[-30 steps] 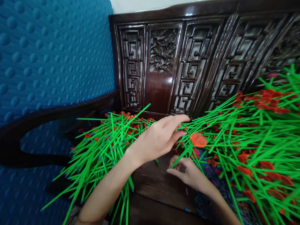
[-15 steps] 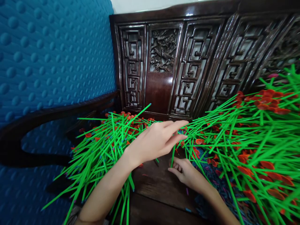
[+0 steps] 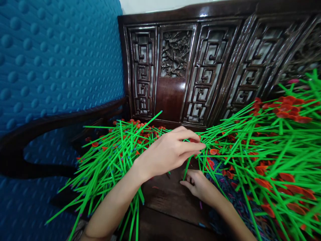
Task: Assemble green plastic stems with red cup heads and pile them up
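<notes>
My right hand (image 3: 197,185) pinches the lower part of a thin green stick (image 3: 186,169) between thumb and fingers, low over the dark wooden seat. Above it, my left hand (image 3: 173,147) reaches across from the left, palm down, with its fingers bent round the stick's upper end. Something red, seemingly a small cup (image 3: 192,140), shows between those fingers; the exact grip is partly hidden. To the left of my hands lies a loose heap of green sticks (image 3: 107,167), many with red cup-shaped ends.
A bigger pile of green sticks with red cups (image 3: 283,147) fills the right side, over small dark blue pieces (image 3: 225,187). Behind stands a carved wooden backrest (image 3: 170,97). A curved armrest (image 3: 50,127) and a blue studded surface (image 3: 62,60) are at left.
My left hand has shifted slightly to the right, and its outstretched fingers have bent down round the stick's upper end. The stick leans more to the right. My right hand has hardly moved.
</notes>
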A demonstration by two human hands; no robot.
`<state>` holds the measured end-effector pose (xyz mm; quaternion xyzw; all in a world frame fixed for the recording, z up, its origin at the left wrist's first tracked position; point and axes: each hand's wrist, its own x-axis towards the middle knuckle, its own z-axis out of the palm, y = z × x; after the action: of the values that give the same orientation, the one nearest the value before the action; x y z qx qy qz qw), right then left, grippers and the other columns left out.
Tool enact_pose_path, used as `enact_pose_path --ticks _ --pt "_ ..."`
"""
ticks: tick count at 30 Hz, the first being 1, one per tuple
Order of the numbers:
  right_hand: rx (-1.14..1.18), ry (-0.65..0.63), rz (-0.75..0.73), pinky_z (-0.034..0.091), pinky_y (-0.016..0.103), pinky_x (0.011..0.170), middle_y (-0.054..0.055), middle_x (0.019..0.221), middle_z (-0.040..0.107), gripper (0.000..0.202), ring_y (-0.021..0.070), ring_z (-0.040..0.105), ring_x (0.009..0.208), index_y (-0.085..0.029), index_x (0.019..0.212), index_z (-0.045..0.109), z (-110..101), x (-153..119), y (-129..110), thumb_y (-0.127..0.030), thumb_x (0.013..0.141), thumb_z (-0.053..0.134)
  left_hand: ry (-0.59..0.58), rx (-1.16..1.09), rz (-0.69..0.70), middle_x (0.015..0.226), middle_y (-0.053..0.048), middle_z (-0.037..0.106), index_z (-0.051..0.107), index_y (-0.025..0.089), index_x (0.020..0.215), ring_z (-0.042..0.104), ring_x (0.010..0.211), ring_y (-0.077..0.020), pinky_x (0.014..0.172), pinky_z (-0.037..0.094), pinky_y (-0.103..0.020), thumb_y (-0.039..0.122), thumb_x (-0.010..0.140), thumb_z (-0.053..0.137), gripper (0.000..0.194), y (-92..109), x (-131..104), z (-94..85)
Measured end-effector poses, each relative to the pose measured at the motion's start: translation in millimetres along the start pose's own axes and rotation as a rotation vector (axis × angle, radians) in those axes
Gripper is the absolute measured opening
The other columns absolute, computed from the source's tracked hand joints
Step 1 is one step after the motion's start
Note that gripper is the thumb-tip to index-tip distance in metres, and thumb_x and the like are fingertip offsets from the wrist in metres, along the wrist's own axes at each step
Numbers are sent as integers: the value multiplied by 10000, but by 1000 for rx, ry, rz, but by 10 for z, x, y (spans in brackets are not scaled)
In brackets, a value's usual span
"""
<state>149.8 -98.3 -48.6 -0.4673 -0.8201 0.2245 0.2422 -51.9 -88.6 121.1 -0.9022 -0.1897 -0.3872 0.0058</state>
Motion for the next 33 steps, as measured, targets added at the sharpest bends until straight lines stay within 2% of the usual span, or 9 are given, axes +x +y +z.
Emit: enact_pose_path --ticks 7,11,15,20,23,28,33 --pt "-24 22 -45 398 274 584 8 640 564 212 172 533 592 -212 732 530 -2 -18 0 -303 910 599 24 51 26 1081 -81 762 721 101 1086 725 966 -160 902 593 -300 75 945 569 209 -37 -12 24" --pt "7 43 -63 397 283 563 6 610 541 213 177 527 553 -231 707 480 -21 -7 -41 -258 909 544 7 23 21 1060 -52 772 723 111 1086 728 975 -148 902 589 -264 62 939 575 214 12 -5 29" --pt "14 77 -96 436 288 573 2 609 544 120 189 550 550 -235 758 495 10 -2 -43 -176 854 535 -20 30 22 1078 -32 770 720 126 1103 716 1024 -133 970 562 -243 93 954 573 211 57 -7 43" --pt "-38 144 -144 486 295 591 -12 606 539 57 195 569 565 -226 842 529 77 -3 29 -174 867 528 -4 21 -4 1051 -22 774 726 140 1084 724 992 -127 927 583 -240 67 949 568 220 -11 -23 64" --pt "-61 171 -186 505 297 592 5 635 571 89 200 586 587 -226 862 538 60 18 15 -140 840 537 0 -7 10 1050 -22 774 725 138 1076 722 991 -123 935 577 -236 68 952 564 215 -15 -18 75" --pt "-49 134 -143 482 278 533 -6 624 573 145 191 574 539 -231 833 531 6 35 -51 -99 781 565 12 -16 107 1026 -61 772 717 59 1083 715 976 -134 934 570 -227 70 942 574 201 49 6 82" --pt "-88 162 -126 487 285 581 -9 628 547 119 197 576 585 -220 846 552 78 7 58 -121 796 596 53 -72 27 1009 -45 780 733 89 1038 729 949 -132 905 586 -231 40 905 618 182 5 -1 103"
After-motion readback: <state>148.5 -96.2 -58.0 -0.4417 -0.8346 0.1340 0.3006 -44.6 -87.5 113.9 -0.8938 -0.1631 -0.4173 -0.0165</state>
